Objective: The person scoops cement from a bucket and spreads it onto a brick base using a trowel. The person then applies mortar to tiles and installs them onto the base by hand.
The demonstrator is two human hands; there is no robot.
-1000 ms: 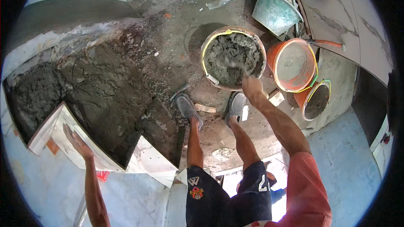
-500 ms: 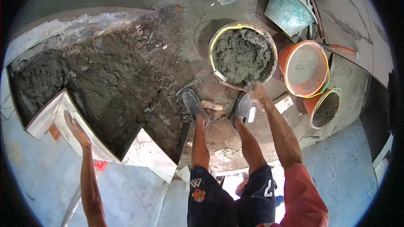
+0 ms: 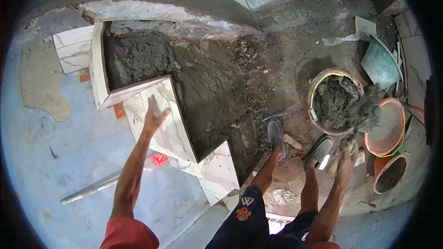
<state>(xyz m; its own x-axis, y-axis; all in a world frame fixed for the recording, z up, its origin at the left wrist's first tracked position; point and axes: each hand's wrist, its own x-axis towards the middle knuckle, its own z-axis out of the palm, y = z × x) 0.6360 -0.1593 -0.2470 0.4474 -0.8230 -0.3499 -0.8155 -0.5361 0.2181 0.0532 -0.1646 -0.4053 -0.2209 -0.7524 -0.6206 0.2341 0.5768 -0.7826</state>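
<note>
My left hand (image 3: 155,114) lies with fingers spread against a white marble-look tile (image 3: 171,122) that edges the bed of wet grey mortar (image 3: 210,90). My right hand (image 3: 344,154) grips a trowel by its pale handle (image 3: 332,164). A heap of mortar (image 3: 365,110), smeared by motion, covers its blade. This load is over the right rim of a round bucket (image 3: 313,97) that holds more mortar (image 3: 336,99). Further tiles stand along the stepped edge, one with a pointed corner (image 3: 220,168) near my legs.
To the right are an orange bucket (image 3: 384,122) of greyish liquid, a smaller orange bucket (image 3: 392,175) and a tilted green tub (image 3: 382,62). A wood scrap (image 3: 292,141) lies between my shoes. A long straight bar (image 3: 90,191) and a red packet (image 3: 159,159) are at the left.
The view has swung left. My right hand has come up from the bucket's near rim with mortar on the trowel. My left hand still touches the tile, its fingers now more spread.
</note>
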